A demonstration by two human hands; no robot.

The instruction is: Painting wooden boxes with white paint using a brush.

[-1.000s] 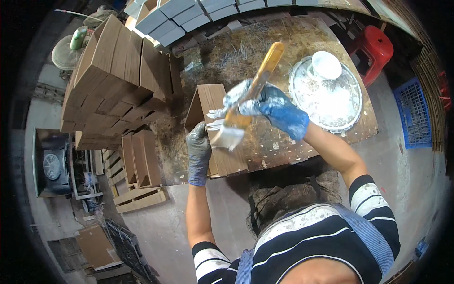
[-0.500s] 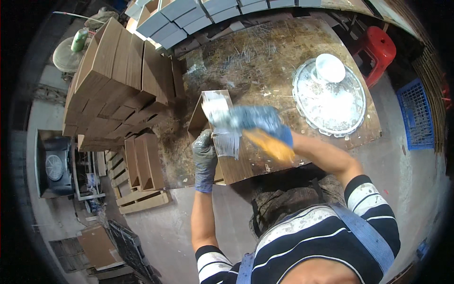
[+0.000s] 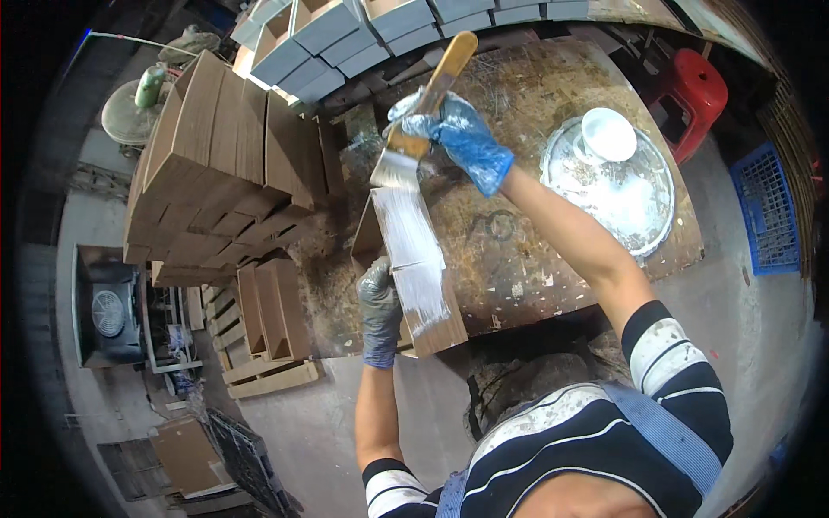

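The blue-gloved fingers [image 3: 423, 126] of the right hand [image 3: 465, 138] are clamped around a flat paintbrush [image 3: 408, 143], its yellow-brown handle smooth and rounded at the end, its broad bristles pale with wet paint at the box's far end. The glove is thin, crinkled and smeared white. The left hand [image 3: 378, 302], in a greyish, paint-stained glove, presses at the left edge of the box [image 3: 416, 250]; its fingertips are mostly hidden, so I cannot tell whether they are clamped on it. The box is long, rectangular and wood-grained, lying at the table's near edge, open side to the left; streaky white paint covers most of its upper face, leaving bare brown grain at the near end. The scuffed, paint-flecked table [image 3: 518, 203] also holds a glossy white bowl [image 3: 609, 135] on a round, paint-coated tray [image 3: 623, 207], and a tall stack of brown boxes [image 3: 216, 142]. Beyond stand pale grey boxes [image 3: 363, 36]; rightward, a red plastic stool [image 3: 698, 91].
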